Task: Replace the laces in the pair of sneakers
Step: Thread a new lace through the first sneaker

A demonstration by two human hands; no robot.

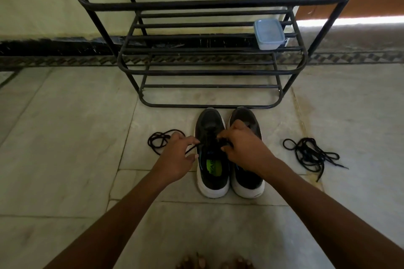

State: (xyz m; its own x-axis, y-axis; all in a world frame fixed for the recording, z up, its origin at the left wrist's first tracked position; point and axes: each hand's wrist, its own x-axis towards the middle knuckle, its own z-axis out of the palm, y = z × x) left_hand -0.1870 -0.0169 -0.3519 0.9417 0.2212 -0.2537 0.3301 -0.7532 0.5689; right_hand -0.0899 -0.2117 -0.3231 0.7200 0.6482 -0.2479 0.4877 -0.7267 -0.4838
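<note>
Sneakers: a black pair with white soles stands side by side on the floor (65,137), toes toward the rack (209,72); left sneaker (211,172), right sneaker (247,183).
Left hand (177,159): fingers curled, pinching a black lace end (192,148) that runs to the left sneaker's eyelets.
Right hand (242,148): closed over the left sneaker's tongue area, fingertips gripping the lace there; it hides part of the right sneaker.
Left lace pile (158,138): a loose black coil on the floor just left of the left sneaker, partly behind the left hand.
Right lace pile (310,154): tangled black laces on the floor, well to the right of the pair.
Rack: black metal bars, against the wall.
Box (269,34): pale blue, lidded, on a rack shelf at right.
Toes (214,263): bare, at the bottom edge.
</note>
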